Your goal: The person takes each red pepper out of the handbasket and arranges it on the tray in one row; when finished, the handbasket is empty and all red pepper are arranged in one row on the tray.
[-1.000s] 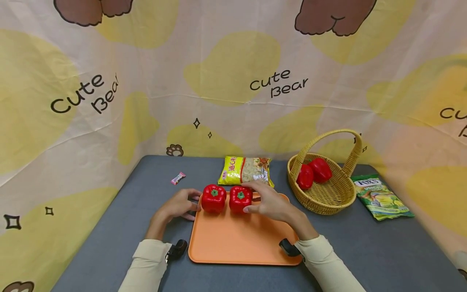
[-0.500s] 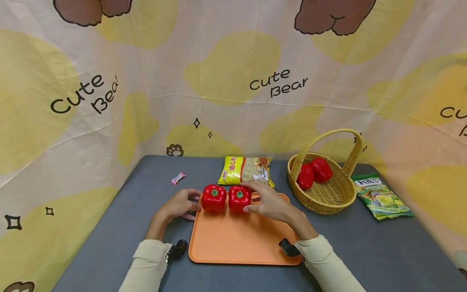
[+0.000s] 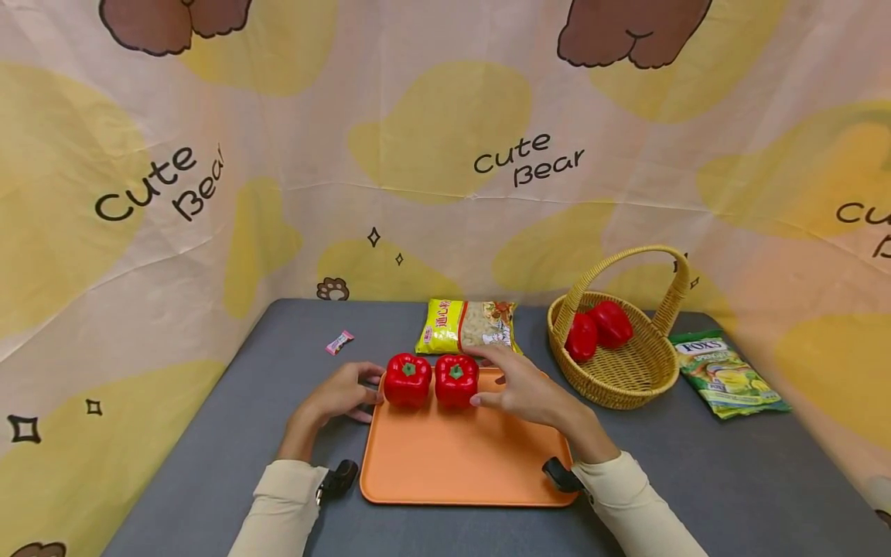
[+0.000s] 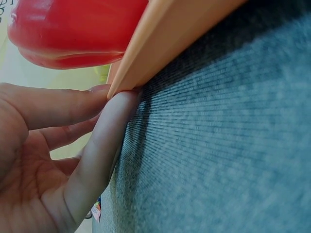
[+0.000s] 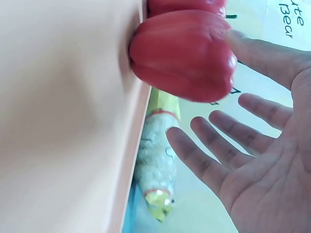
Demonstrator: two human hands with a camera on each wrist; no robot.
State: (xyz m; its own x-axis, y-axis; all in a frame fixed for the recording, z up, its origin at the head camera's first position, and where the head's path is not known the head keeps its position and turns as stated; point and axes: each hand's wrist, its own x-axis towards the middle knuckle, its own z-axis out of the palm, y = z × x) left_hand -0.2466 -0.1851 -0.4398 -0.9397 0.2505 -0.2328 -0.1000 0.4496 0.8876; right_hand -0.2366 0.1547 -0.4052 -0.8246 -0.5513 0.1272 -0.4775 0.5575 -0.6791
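Observation:
Two red bell peppers with green stems, the left pepper (image 3: 407, 380) and the right pepper (image 3: 456, 381), stand side by side along the far edge of an orange tray (image 3: 466, 464). My left hand (image 3: 343, 391) is at the tray's far left corner. In the left wrist view its thumb and a finger (image 4: 112, 121) pinch the tray's rim. Just right of the right pepper is my right hand (image 3: 522, 387), fingers spread, thumb by the pepper's top. The right wrist view shows an open gap between its other fingers (image 5: 194, 155) and the pepper.
Behind the tray lies a yellow bag of pasta (image 3: 468, 326). A woven basket (image 3: 626, 391) at the back right holds two red peppers (image 3: 597, 329). A green FOX'S bag (image 3: 729, 375) lies right of it, a small pink wrapped candy (image 3: 339, 341) at the back left.
My right hand has drawn slightly right, away from the right pepper, and its fingers are spread. That pepper shifted slightly left first. My left hand stays at the tray corner.

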